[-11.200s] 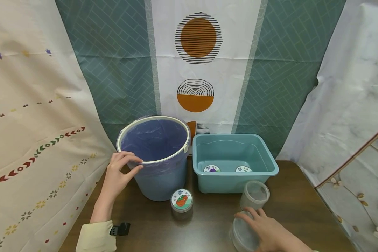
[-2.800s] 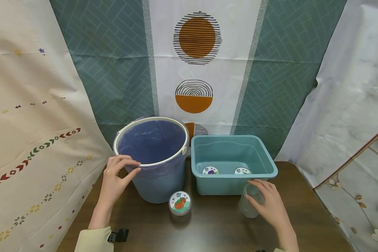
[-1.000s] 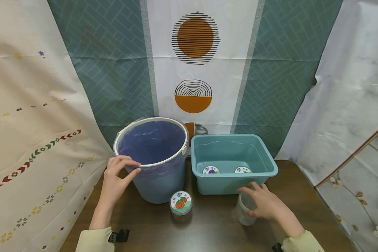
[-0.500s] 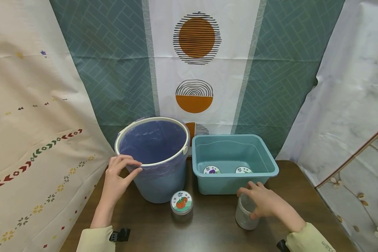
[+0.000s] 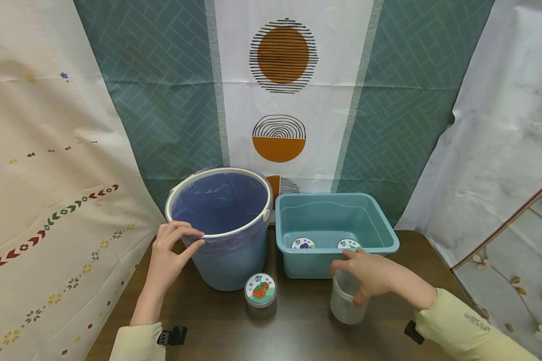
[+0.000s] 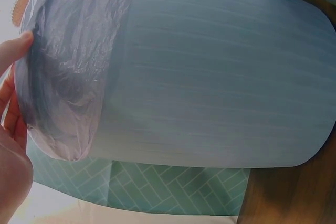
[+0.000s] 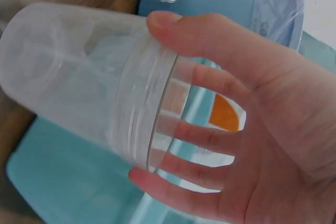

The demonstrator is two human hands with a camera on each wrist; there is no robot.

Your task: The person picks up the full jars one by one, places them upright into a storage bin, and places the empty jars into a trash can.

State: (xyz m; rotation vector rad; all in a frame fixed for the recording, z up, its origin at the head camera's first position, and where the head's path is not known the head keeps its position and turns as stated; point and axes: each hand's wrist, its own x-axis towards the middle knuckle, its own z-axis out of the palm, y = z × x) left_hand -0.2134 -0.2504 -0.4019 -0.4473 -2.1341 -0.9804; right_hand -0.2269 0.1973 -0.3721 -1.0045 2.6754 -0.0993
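My left hand pinches the white rim of a blue bucket between thumb and fingertips. A thin translucent plastic bag lines that bucket and folds down over its outside. Over on the right, my right hand grips a clear lidless plastic jar by its threaded mouth from above, thumb on the near side. Nothing shows inside this jar in the right wrist view. Between the hands stands a clear jar with a tomato-printed lid, touched by neither hand.
A teal basin stands behind the held jar, right of the bucket. Inside it sit two round white-labelled lids, one with a purple print, one greenish. The brown table runs back to patterned cloth hangings.
Two clear jars stood at the right 11.2 seconds ago; one shows now. Lately my right hand has shifted that jar slightly left and back. The left hand stays on the bucket rim.
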